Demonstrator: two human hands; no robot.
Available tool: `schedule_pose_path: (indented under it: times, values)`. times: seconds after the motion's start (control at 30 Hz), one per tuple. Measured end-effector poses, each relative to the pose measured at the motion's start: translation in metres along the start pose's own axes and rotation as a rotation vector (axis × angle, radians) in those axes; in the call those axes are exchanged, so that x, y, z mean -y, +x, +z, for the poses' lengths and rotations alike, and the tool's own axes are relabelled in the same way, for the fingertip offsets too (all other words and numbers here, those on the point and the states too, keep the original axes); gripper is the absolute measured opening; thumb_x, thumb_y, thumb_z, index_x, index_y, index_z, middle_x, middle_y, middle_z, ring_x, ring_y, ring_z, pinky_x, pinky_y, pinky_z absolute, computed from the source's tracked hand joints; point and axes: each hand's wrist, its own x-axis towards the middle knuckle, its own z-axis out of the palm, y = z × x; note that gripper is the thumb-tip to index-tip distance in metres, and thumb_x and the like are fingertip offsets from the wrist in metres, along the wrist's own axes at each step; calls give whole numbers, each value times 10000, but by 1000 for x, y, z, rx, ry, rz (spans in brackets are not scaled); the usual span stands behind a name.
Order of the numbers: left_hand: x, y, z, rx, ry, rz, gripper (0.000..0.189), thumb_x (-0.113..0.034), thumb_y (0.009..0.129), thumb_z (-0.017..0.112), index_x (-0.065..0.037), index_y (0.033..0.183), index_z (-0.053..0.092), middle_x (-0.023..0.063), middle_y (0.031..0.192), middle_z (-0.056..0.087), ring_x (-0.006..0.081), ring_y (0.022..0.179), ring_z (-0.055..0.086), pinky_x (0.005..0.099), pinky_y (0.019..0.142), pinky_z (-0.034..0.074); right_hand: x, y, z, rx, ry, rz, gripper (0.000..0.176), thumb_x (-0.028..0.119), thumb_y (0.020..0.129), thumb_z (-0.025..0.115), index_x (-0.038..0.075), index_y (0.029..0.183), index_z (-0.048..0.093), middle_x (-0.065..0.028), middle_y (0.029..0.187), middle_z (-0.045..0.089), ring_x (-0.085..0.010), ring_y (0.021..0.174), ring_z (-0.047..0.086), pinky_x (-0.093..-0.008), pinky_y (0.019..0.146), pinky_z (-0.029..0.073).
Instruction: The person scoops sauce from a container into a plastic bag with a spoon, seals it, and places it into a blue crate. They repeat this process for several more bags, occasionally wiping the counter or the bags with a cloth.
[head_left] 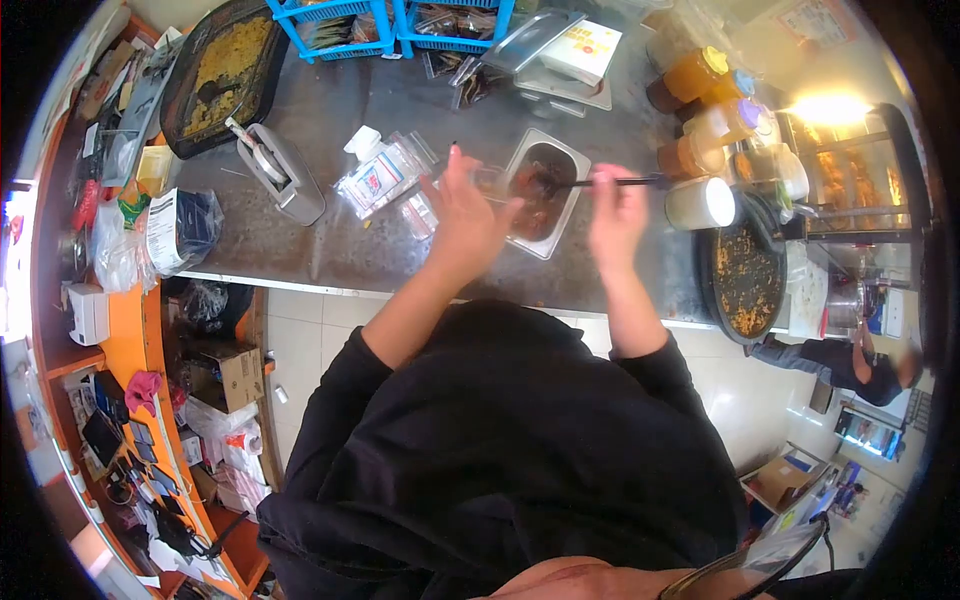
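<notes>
My right hand (616, 222) is closed around the dark handle of a spoon (572, 184), whose far end dips into dark red-brown sauce. The sauce fills a rectangular metal pan (546, 246) set on the steel counter. At the pan's left rim, my left hand (468, 225) has thumb and fingers curved around a small see-through plastic container (490, 181), partly hidden and blurred. Left of that hand lies a printed plastic pack (382, 180), with a smaller clear packet (418, 214) beside it.
A grey tape dispenser (285, 178) and a dark tray of yellow food (222, 70) occupy the left. Blue baskets (345, 28) stand at the back. To the right are sauce bottles (695, 75), a white tub (702, 204) and a black crumb tray (742, 280). Another person (865, 368) is far right.
</notes>
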Motion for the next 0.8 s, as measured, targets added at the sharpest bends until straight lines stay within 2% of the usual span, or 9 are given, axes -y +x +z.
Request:
schedule_pose_path:
  times: [0.07,0.17,0.27,0.37,0.47,0.5,0.73,0.8]
  values:
    - [5,1,-5,-18,26,-9,934,-243,879,644,116,1397,-45,215,1308,353,400,1245,361,661,1071,51,-34,-21,5,188,-353,-273,102,89,912,607,21,980,639,-86,923,669,-144,817,642,-298,711,519]
    - [9,2,-10,-32,22,-40,950,-293,862,660,113,1402,-7,216,1325,343,402,1268,345,666,1078,64,-27,-43,14,314,-291,-288,93,65,896,614,24,968,659,-107,928,679,-135,823,651,-292,704,513]
    - [8,4,-16,-38,28,-47,962,-304,854,669,109,1404,-3,217,1329,344,404,1273,346,661,1085,82,-37,-45,15,158,-5,-2,95,48,901,607,19,979,653,-97,924,677,-133,816,650,-279,708,513]
    - [5,5,-17,-44,30,-44,961,-283,857,667,104,1404,-22,219,1323,352,406,1262,361,652,1090,93,-35,-43,11,203,67,118,130,53,938,564,14,1055,607,-73,937,657,-138,855,632,-264,762,492]
    - [2,7,-18,-26,32,-44,962,-267,857,667,93,1406,-36,224,1319,359,409,1256,369,650,1090,101,-48,-47,9,132,277,258,135,85,940,576,8,1047,604,-76,923,661,-128,797,635,-236,729,505]
    - [2,6,-18,-16,35,-48,963,-262,857,667,89,1408,-40,225,1319,360,410,1254,370,651,1089,103,-43,-41,8,52,349,296,144,98,950,566,5,1058,588,-75,924,656,-125,767,626,-237,715,504]
    - [-2,6,-10,-3,39,-7,937,-235,845,673,84,1410,-3,222,1312,387,411,1252,370,669,1078,90,-17,-7,-20,-113,366,228,160,95,946,566,7,1079,570,-104,921,648,-148,755,629,-267,741,506]
    - [-5,7,-6,10,45,25,933,-231,839,678,86,1408,9,214,1309,396,407,1249,372,688,1066,78,2,0,-24,-111,457,118,135,85,942,569,2,1048,568,-115,925,644,-165,770,632,-277,743,509]
